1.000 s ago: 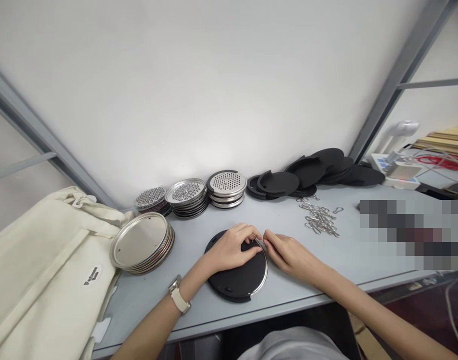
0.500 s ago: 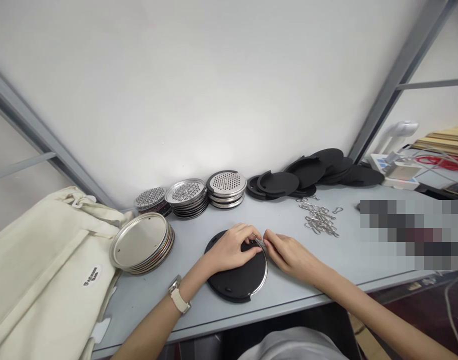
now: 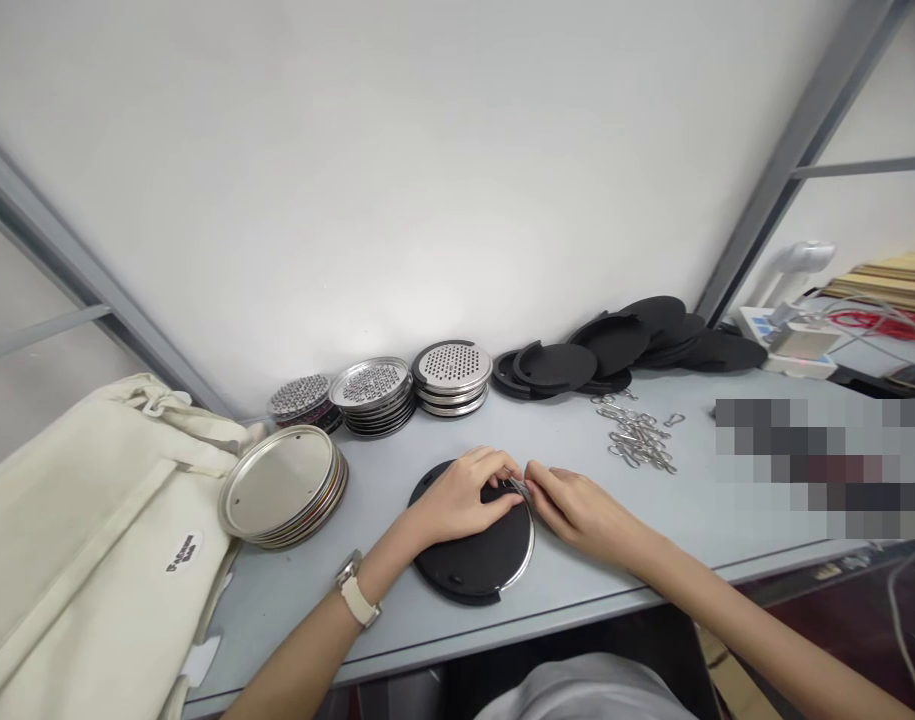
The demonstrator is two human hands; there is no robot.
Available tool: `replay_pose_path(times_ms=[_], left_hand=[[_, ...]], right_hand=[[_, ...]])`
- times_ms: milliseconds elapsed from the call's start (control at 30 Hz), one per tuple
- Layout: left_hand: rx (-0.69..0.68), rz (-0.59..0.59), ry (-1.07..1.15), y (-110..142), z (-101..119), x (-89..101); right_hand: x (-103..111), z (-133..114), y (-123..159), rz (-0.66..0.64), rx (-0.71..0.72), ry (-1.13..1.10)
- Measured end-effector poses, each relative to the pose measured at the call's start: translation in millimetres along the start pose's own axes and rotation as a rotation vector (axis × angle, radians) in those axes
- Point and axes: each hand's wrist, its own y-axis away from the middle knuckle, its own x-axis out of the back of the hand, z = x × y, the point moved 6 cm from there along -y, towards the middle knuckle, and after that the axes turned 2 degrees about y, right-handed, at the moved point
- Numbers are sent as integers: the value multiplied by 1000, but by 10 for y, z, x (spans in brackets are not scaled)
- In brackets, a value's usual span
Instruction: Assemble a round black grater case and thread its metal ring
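A round black plastic disc [image 3: 483,560] with a bright metal edge along its right side lies on the table in front of me. My left hand [image 3: 476,495] rests across its top, finger and thumb closed in a pinch at the upper right edge. There a small metal carabiner clip [image 3: 520,486] shows between my fingertips, partly hidden. From the right, my right hand [image 3: 573,505] pinches the same clip with thumb and forefinger. Farther right lies a loose pile of metal carabiner clips [image 3: 637,440].
Perforated metal grater discs [image 3: 372,385] stand in stacks along the wall, one stack topped by a grater in a black holder [image 3: 452,368]. Black round holders [image 3: 554,368] overlap at the back right. Plain metal discs [image 3: 281,482] and a cream canvas bag [image 3: 89,540] are at left.
My right fingertips have shifted very slightly left at the clip. The left hand and the black disc stay put.
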Motion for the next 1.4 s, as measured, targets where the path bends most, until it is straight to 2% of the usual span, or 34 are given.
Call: replay_pose_path(times_ms=[533,1000,1400], left_hand=[[-4,0,-11,5,0,4],[-7,-15,13,2,12,-6],[-1,-12,7,3,10,-2]], right_hand=[[16,-8,-9,0,-7,-7],[86,-10,-13,55,-38,-16],[45,-42,0,30,52,40]])
